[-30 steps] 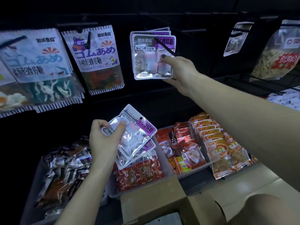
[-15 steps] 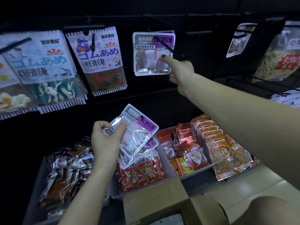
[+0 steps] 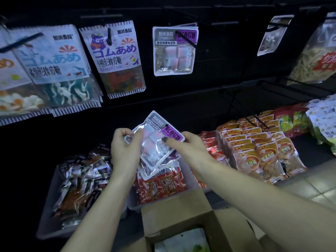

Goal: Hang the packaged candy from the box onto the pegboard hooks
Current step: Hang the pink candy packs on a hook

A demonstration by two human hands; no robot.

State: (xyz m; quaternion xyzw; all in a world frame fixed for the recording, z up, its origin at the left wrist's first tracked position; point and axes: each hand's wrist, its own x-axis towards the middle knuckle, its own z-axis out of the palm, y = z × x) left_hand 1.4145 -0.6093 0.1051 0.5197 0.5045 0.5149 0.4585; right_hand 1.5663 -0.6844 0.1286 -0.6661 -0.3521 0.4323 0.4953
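Observation:
I hold a small stack of clear candy packets (image 3: 154, 144) with purple labels and pink-white cubes in front of me. My left hand (image 3: 125, 148) grips the stack's upper left corner, thumb on top. My right hand (image 3: 189, 148) pinches the top packet at its right edge by the purple label. Above, matching candy packets (image 3: 174, 51) hang on a black pegboard hook (image 3: 186, 38). The open cardboard box (image 3: 183, 213) sits below my arms, with pale packets inside.
Gummy bags (image 3: 116, 59) and shark-print bags (image 3: 54, 70) hang on hooks to the left. Snack bags (image 3: 312, 51) hang at the right. Grey bins (image 3: 47, 220) of wrapped snacks and rows of orange packets (image 3: 258, 142) fill the shelf below.
My right hand left the hung packets on the hook and came down to the stack in my left hand, now pinching the top packet. The left hand stayed about where it was.

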